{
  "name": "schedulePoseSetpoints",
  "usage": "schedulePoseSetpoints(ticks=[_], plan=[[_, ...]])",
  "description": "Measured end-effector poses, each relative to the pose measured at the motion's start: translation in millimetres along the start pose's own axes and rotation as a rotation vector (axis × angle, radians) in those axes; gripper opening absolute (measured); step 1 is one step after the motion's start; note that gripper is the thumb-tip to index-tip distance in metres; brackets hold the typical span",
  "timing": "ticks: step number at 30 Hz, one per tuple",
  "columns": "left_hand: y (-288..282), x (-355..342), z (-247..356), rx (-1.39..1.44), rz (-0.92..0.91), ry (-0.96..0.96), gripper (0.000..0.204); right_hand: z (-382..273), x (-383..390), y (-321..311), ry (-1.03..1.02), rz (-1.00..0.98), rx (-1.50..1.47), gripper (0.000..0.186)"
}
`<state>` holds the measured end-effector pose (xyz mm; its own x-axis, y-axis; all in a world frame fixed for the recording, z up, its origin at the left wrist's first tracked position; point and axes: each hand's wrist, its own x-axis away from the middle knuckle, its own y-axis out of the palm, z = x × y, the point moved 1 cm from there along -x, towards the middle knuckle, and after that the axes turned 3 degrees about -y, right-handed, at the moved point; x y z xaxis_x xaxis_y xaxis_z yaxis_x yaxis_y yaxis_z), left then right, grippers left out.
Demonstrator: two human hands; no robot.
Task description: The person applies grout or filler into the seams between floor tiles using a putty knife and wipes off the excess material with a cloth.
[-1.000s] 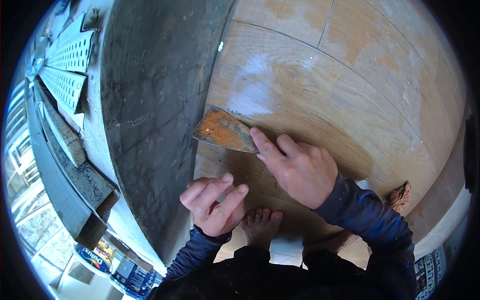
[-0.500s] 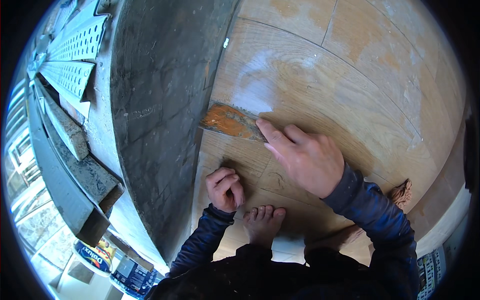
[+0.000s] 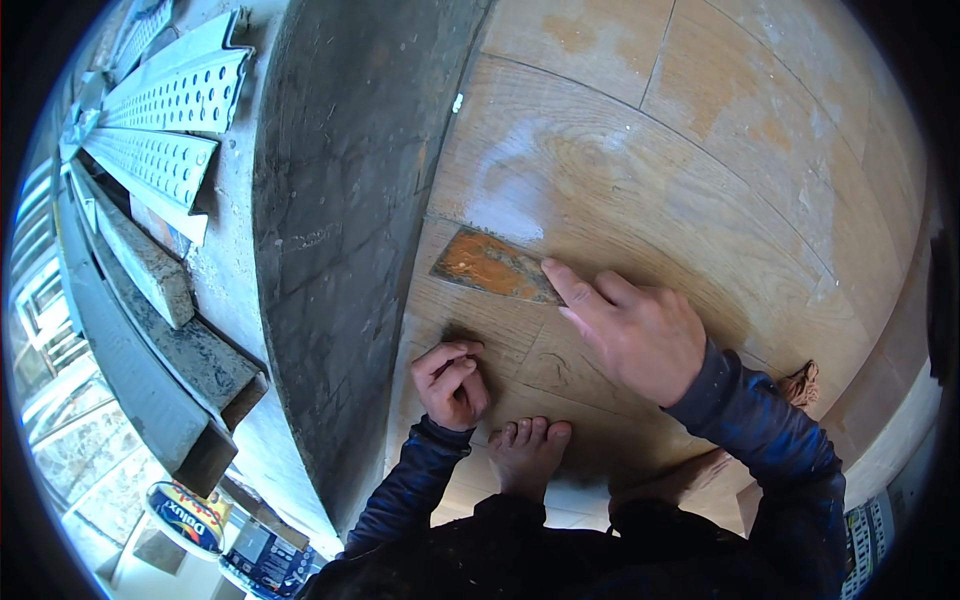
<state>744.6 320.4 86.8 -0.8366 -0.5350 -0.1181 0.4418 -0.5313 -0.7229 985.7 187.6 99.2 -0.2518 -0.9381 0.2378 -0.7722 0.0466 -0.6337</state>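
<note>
My right hand (image 3: 640,335) grips a flat scraper (image 3: 490,265) with an orange, rusty-looking blade; its handle is hidden under the palm. The index finger is stretched along the end of the blade. The scraper lies flat on, or just above, the wood-patterned floor tiles (image 3: 600,190), its far corner a little off the grey wall (image 3: 340,200). Beyond it, a whitish smear (image 3: 515,185) marks the tile. My left hand (image 3: 452,385) hovers near the wall's foot with fingers curled in, and nothing shows in them.
On the left ledge lie perforated metal strips (image 3: 190,95) and long metal bars (image 3: 140,350). Paint buckets (image 3: 190,515) stand at lower left. My bare foot (image 3: 530,450) is below the hands. A brown crumpled thing (image 3: 800,383) lies at right.
The scraper and my right hand have shifted right, so its corner has come away from the wall's foot. My left hand has barely moved. The view has shifted slightly.
</note>
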Motion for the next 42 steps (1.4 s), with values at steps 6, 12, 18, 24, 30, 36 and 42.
schedulePoseSetpoints(ticks=[6, 12, 18, 24, 30, 36, 42], plan=[[0, -2, -1, -0.009, 0.009, -0.01, 0.039, -2, -29, 3, -0.017, 0.027, -0.064, 0.05], [3, -8, 6, -0.019, 0.023, -0.002, 0.041, 8, 23, -22, 0.123, -0.076, -0.085, 0.047], [4, -2, 2, 0.059, 0.043, -0.042, 0.038, 6, 16, -18, 0.076, -0.104, -0.05, 0.048], [4, -9, 3, 0.027, 0.023, -0.038, 0.033, 4, 5, -12, 0.061, -0.013, -0.053, 0.042], [4, -4, 2, 0.067, 0.056, -0.01, 0.028, 17, 43, -21, 0.062, -0.07, -0.024, 0.042], [3, -4, -2, 0.016, 0.017, -0.043, 0.03, 9, -16, -3, 0.029, -0.072, -0.043, 0.045], [4, -9, 3, 0.009, -0.005, -0.046, 0.028, 21, 45, -32, 0.135, -0.048, -0.174, 0.038]])
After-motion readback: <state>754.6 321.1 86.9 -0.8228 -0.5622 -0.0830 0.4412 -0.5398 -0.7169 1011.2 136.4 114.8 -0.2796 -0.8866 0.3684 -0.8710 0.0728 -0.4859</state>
